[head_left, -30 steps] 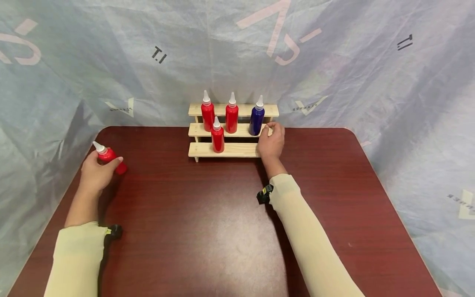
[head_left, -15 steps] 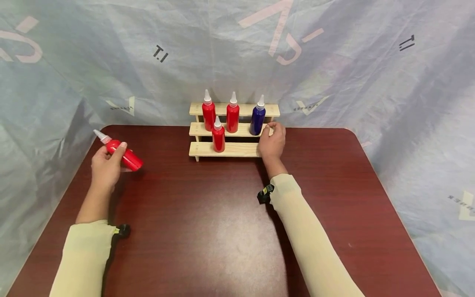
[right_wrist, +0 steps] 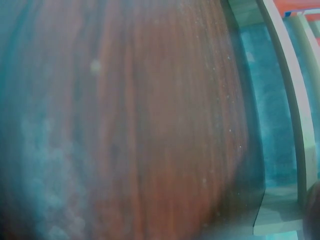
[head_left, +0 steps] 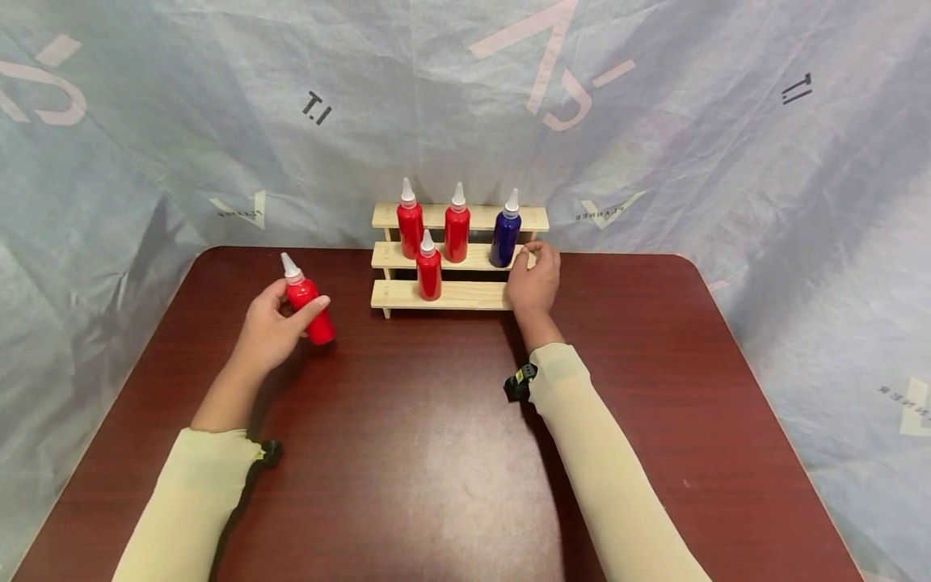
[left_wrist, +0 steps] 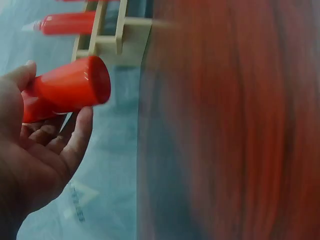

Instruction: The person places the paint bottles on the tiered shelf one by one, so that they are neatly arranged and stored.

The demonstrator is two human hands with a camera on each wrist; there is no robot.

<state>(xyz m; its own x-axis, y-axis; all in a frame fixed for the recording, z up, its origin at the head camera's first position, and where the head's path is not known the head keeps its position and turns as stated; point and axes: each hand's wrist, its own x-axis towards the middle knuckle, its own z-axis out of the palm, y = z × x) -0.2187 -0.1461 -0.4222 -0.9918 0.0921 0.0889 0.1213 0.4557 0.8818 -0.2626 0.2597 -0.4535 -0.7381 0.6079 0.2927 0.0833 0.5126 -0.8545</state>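
My left hand (head_left: 265,330) grips a red squeeze bottle (head_left: 313,314) with a white pointed cap. The bottle leans, cap up and to the left, off to the left of a three-step wooden rack (head_left: 473,296). In the left wrist view thumb and fingers lie round the red bottle (left_wrist: 72,87), its base facing the camera. My right hand (head_left: 534,279) holds the right end of the rack, thumb and fingers curled at the middle step. Only a sliver of that hand shows in the right wrist view, beside the rack's end (right_wrist: 280,210).
On the middle step stand two red bottles (head_left: 410,230) (head_left: 457,234) and a dark blue bottle (head_left: 505,239). Another red bottle (head_left: 429,275) stands on the lowest step. Behind the dark red table (head_left: 407,420) hangs a grey printed sheet (head_left: 364,105).
My left hand has carried the red bottle rightward from the table's left side toward the rack, and the bottle now stands more upright. The right hand and the rack have stayed put.
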